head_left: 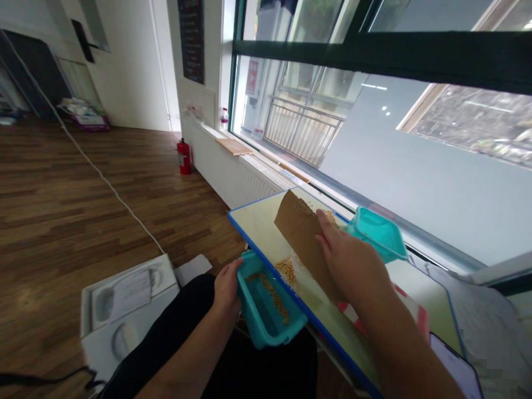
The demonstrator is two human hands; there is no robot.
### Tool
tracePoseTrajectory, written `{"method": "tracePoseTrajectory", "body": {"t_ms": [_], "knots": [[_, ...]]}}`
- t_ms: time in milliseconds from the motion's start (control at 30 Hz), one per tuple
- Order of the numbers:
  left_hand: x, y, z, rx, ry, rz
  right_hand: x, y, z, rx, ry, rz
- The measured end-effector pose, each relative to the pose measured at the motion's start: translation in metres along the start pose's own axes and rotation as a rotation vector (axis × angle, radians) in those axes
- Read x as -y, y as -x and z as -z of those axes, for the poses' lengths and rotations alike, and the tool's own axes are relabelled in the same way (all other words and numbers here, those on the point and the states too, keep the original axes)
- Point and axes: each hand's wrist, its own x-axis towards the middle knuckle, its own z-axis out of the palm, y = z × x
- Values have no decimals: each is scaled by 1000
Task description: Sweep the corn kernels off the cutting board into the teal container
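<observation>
My left hand (228, 285) grips the near rim of a teal plastic basket (272, 330), held just below the table's blue edge. Yellow-brown kernels (272, 293) lie scattered on its floor. My right hand (347, 260) is closed on a piece of brown cardboard (302, 233), tilted over the tabletop. Between the cardboard and the table edge sits a small heap of kernels (286, 270). More grains (330, 217) lie on the far side of the cardboard, partly hidden by my fingers.
A second teal basket (380, 233) stands on the table (257, 213) near the window. A phone (453, 366) and a red-and-white item (409, 307) lie at the right. A white box (128, 310) is on the floor at left; a fire extinguisher (183, 157) stands by the radiator.
</observation>
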Motion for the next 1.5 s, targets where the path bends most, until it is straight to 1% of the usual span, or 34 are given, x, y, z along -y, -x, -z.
{"method": "tracePoseTrajectory", "body": {"t_ms": [133,267,467,667,767,900,1100,1333,1433,1500], "knots": [[-2,0,-1,1,3,-23,8,-4,-7,78,5,32],[-5,2,-5,-11,-4,-36,15,-8,-9,103,28,61],[-8,8,-9,3,-27,-43,34,-11,-2,157,21,91],[-9,11,-9,9,-19,-66,46,1,7,199,6,83],[-9,12,-7,4,-20,-96,49,7,10,199,8,86],[-8,10,-5,-8,-35,-100,54,14,15,194,4,95],[-6,6,-3,-13,-33,-111,59,24,19,185,-7,33],[-7,7,-5,-34,-35,-116,59,32,22,181,-34,55],[-8,9,-6,-44,-36,-105,57,37,21,143,-38,59],[-8,10,-7,-38,-33,-96,54,38,20,97,-30,48]]}}
